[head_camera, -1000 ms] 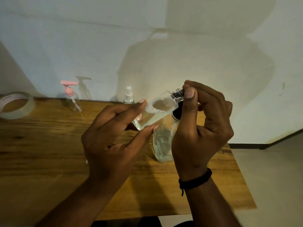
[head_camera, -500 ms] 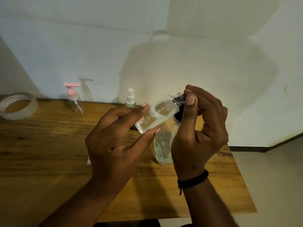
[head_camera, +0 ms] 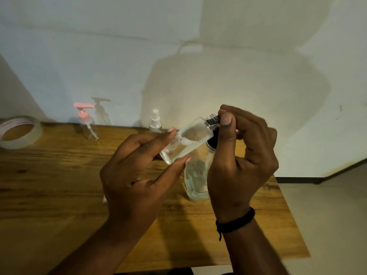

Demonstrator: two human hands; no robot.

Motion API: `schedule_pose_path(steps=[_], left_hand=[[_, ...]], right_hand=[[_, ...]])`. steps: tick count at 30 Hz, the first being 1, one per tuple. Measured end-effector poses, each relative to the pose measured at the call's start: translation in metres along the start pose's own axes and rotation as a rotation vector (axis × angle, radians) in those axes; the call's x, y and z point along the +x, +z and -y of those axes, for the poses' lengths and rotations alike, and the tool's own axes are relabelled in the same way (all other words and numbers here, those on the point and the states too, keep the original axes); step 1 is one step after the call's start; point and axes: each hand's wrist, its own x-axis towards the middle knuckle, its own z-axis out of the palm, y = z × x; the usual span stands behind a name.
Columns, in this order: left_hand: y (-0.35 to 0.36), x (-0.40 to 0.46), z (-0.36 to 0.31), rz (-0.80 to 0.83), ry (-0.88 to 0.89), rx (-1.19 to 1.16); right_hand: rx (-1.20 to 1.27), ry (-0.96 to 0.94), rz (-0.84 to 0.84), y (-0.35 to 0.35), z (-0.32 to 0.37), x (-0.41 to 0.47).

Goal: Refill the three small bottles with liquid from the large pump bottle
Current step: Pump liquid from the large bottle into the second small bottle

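My left hand (head_camera: 137,175) grips a small clear bottle (head_camera: 188,141), tilted with its neck up to the right and partly filled with bubbly liquid. My right hand (head_camera: 242,155) pinches the silver cap (head_camera: 213,121) at that bottle's neck. Right behind and below stands the large clear bottle (head_camera: 196,179) on the wooden table (head_camera: 59,185); its black collar (head_camera: 212,142) shows, and my right hand hides its top. At the table's back edge stand a small bottle with a pink pump (head_camera: 87,122) and a small bottle with a white sprayer (head_camera: 155,122).
A roll of clear tape (head_camera: 18,132) lies at the table's far left. A white wall runs right behind the table. The table's right edge (head_camera: 292,215) drops to a pale floor. A small pink thing (head_camera: 104,199) peeks out beside my left wrist.
Both hands and the tilted bottle have stayed nearly in place; my right thumb and fingers have shifted slightly on the cap.
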Motion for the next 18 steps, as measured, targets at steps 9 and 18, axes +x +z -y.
schedule_pose_path(steps=[9, 18], left_hand=[[0.0005, -0.0009, 0.0009, 0.001, -0.029, -0.028], [-0.0008, 0.0013, 0.0002, 0.01, -0.02, -0.004]], right_hand=[[-0.002, -0.005, -0.024, 0.0003, -0.0023, -0.0006], [0.004, 0.003, -0.02, 0.0012, -0.0011, -0.0013]])
